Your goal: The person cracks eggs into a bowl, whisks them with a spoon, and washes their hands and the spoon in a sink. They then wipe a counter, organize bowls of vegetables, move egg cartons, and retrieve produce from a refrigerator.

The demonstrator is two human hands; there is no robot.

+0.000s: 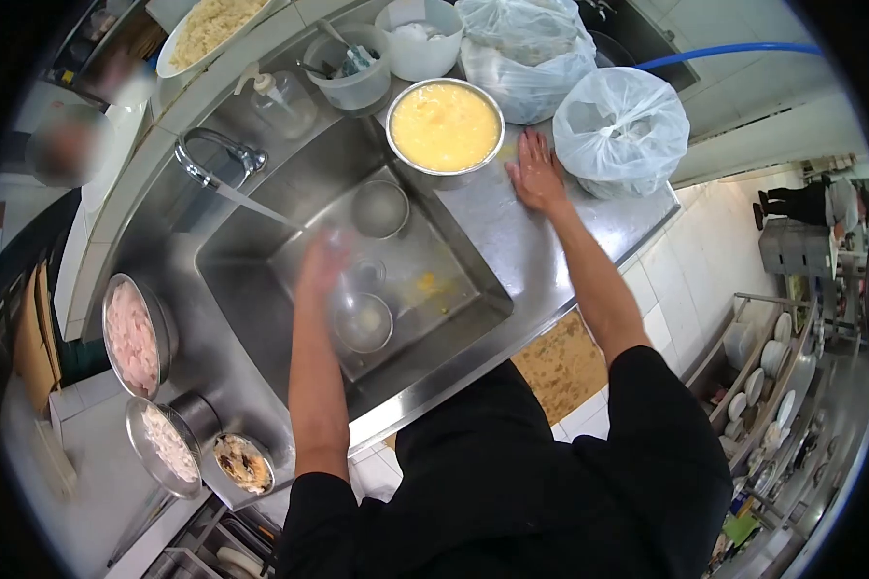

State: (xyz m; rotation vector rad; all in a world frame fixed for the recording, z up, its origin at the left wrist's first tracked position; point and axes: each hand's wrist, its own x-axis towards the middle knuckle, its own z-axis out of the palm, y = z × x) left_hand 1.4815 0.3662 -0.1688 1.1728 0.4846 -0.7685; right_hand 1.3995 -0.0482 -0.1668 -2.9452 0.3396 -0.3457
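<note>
Over the steel sink, my left hand is at the end of the water stream running from the tap; motion smears its fingers. Two round metal bowls lie in the sink, one on each side of that hand in depth, with yellow scraps on the sink floor. My right hand rests palm down on the steel counter, fingers stretched out and holding nothing. It lies between a metal bowl of yellow liquid, which looks like beaten egg, and a tied clear plastic bag.
Behind the sink stand a soap pump bottle, a plastic tub with utensils and a white tub. Bowls of pale pink meat and white shreds sit at left. A person stands far right, near dish shelves.
</note>
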